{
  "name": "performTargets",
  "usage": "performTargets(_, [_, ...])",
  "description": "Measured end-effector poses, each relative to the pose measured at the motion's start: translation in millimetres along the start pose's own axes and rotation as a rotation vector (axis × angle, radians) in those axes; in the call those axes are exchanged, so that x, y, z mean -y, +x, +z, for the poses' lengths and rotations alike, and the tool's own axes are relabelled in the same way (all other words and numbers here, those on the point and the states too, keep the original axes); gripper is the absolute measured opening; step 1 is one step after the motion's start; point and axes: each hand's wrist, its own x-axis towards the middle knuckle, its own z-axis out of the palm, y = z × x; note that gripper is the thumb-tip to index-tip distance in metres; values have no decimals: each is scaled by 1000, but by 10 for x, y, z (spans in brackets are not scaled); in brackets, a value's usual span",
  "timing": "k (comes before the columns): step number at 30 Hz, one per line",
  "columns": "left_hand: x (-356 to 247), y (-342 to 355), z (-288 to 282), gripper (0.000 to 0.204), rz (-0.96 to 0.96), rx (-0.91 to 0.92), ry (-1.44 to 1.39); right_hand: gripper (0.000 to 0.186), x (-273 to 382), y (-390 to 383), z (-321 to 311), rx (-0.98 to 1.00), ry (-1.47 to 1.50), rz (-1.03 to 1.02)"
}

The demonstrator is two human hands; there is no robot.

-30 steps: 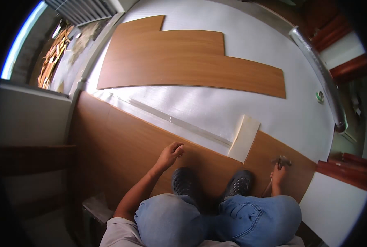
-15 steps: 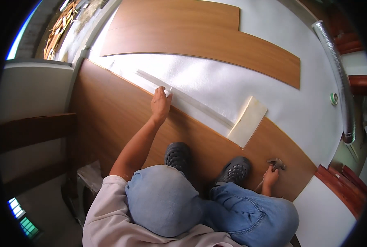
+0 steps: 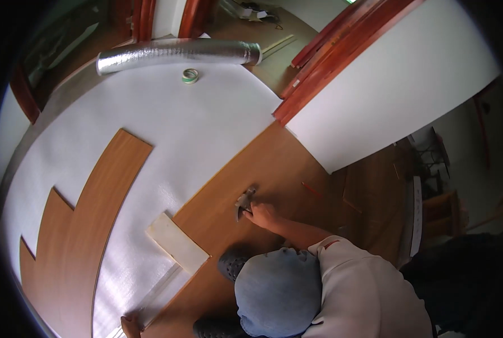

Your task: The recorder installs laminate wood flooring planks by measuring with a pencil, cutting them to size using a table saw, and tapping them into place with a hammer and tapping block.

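My right hand [image 3: 262,216] is closed around a hammer [image 3: 244,201], its metal head showing above the laid wood-look floor planks [image 3: 274,163]. My left hand [image 3: 130,326] is at the lower left rim, partly cut off and dark, beside the planks' edge and some white material; its fingers are hard to make out. Between the two hands, a pale rectangular board piece [image 3: 178,243] lies across the planks' edge, partly over the white underlay [image 3: 206,118]. A long translucent strip [image 3: 161,290] runs along the underlay from that piece toward my left hand.
Loose joined planks [image 3: 88,225] lie on the underlay at left. A roll of tape [image 3: 190,76] sits near a silver foil roll [image 3: 178,53] at the far side. A red pencil-like stick [image 3: 311,189] lies on the planks. A white wall [image 3: 369,84] with red-brown trim stands at right.
The view has swung to the right, so my left hand is now at the lower rim. My right hand still holds the hammer, now nearer the picture's middle.
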Motion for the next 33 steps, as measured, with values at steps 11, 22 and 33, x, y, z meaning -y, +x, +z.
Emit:
performTargets(11, [-672, -107, -314, 50, -273, 178, -249, 42, 85, 14, 115, 73, 69, 98])
performTargets(22, [-795, -185, -306, 51, -285, 21, -164, 43, 1423, 161, -223, 205, 140, -184])
performTargets(33, [-914, -224, -419, 45, -278, 131, -156, 94, 3014, -197, 287, 232, -41, -489])
